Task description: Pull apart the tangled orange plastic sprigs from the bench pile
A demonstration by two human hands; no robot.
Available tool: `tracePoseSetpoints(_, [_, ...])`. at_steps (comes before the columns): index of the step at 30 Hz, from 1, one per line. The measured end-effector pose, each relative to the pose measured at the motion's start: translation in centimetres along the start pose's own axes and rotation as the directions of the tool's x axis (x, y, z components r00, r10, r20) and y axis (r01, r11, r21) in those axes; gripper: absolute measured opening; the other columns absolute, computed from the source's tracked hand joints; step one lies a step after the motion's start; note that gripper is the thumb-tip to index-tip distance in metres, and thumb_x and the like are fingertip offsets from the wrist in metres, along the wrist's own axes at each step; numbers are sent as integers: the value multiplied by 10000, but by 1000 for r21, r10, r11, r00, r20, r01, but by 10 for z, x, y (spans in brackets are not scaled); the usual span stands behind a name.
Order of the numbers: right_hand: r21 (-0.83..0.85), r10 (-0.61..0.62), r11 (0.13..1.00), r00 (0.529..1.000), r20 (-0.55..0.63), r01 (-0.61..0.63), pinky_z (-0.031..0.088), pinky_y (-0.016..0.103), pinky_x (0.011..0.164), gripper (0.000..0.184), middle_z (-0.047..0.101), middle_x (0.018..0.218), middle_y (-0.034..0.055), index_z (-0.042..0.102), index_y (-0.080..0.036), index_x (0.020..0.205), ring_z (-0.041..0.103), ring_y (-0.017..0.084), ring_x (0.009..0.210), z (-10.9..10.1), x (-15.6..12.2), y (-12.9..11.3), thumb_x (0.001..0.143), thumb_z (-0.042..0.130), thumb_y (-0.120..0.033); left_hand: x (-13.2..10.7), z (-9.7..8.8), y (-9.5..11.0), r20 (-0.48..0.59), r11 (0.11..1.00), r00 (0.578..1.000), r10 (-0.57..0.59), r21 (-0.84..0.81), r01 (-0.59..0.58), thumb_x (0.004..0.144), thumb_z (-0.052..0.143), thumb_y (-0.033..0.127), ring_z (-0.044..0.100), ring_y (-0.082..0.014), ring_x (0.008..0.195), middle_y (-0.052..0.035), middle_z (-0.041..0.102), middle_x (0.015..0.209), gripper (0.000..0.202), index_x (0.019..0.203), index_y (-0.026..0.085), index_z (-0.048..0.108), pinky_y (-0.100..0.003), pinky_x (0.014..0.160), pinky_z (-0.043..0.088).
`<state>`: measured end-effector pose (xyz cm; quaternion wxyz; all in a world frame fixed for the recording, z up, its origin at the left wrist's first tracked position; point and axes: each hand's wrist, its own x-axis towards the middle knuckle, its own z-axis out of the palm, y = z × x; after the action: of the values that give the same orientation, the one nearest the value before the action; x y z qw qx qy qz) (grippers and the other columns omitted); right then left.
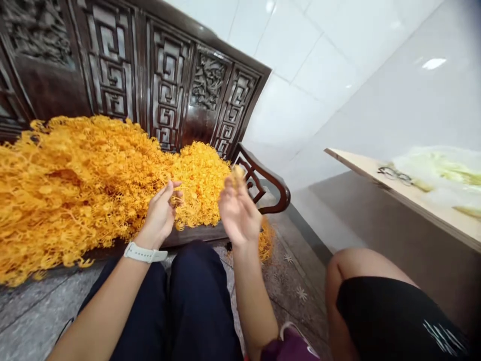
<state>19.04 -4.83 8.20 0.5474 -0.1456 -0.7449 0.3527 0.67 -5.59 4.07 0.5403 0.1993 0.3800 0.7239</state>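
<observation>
A big heap of orange plastic flower pieces (75, 180) covers the seat of a dark carved wooden bench (169, 80). My left hand (161, 213), with a white watch on the wrist, is raised in front of the heap; its fingers pinch a small orange piece at the tips. My right hand (238, 210) is lifted beside it, blurred by motion, with a small orange piece (237, 175) at its fingertips. The two hands are a short gap apart, above my dark trousers.
Another person's bare knee and black shorts (391, 306) are at the lower right. A wooden board (413, 200) on the right carries glasses (394, 174) and pale green material. The bench's curved armrest (263, 180) juts out. Scattered bits lie on the grey stone floor (296, 281).
</observation>
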Motion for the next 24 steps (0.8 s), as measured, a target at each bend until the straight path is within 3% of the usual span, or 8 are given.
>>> tracePoseSetpoints(3, [273,287,943,875,-390,-188,512,236,576,139,570,824,-4,612,-247,894,538,114,647,9,-1,5,876,727,-323,-6,1,3,-46,1000,999,-5,4,5,857,841,496,560,-75,622,-42,691,882,367,1018,171,782,-177,485,369])
tracePoseSetpoints(5, [434,431,874,761,-486,-218,475,212,588,268,548,835,-23,572,-223,829,514,94,665,18,-16,1,772,833,-244,-11,3,3,-18,1000,1000,-13,25,13,854,841,508,550,-67,617,-42,679,914,389,1046,175,785,-174,467,362])
tracePoseSetpoints(6, [443,437,870,752,-494,-214,462,211,593,300,547,843,-25,567,-212,805,509,91,674,21,-25,-1,748,861,-223,-14,4,3,15,999,1000,-16,34,16,849,844,516,553,-70,626,-40,667,914,403,1059,177,787,-174,474,377])
tracePoseSetpoints(9, [325,402,909,750,-526,-260,454,220,623,261,572,838,-23,626,-203,825,524,96,703,23,-46,-2,769,880,-231,-23,8,0,151,998,988,-38,55,30,832,854,537,559,-91,642,-23,621,835,429,1065,183,783,-189,527,442])
tracePoseSetpoints(12, [125,374,922,757,-536,-367,514,266,799,273,665,1007,18,702,-231,1083,609,136,900,17,-57,6,854,829,-309,-33,14,-4,281,994,955,-93,87,71,843,848,529,562,-102,633,-13,600,760,413,1034,173,766,-200,549,462])
tracePoseSetpoints(16, [61,420,905,863,-280,-421,531,309,870,331,702,1204,62,702,-237,1203,649,171,1025,13,-65,16,914,771,-383,-40,22,-12,414,989,899,-143,80,120,871,830,499,578,-102,620,-13,600,731,367,941,152,732,-203,575,490])
tracePoseSetpoints(20, [37,414,905,858,-306,-424,498,273,722,176,675,833,-2,706,-197,926,613,130,753,14,-73,17,955,735,-368,-35,23,-16,412,993,906,-94,99,57,913,787,493,518,-82,522,10,552,647,354,906,147,712,-187,500,426])
tracePoseSetpoints(24, [-187,352,901,911,-216,-392,536,300,818,175,755,967,39,747,-194,1010,689,158,879,14,-77,15,1022,643,-334,-21,16,-17,348,984,937,-6,167,-56,931,767,487,420,-64,448,32,496,580,351,885,146,698,-178,447,346])
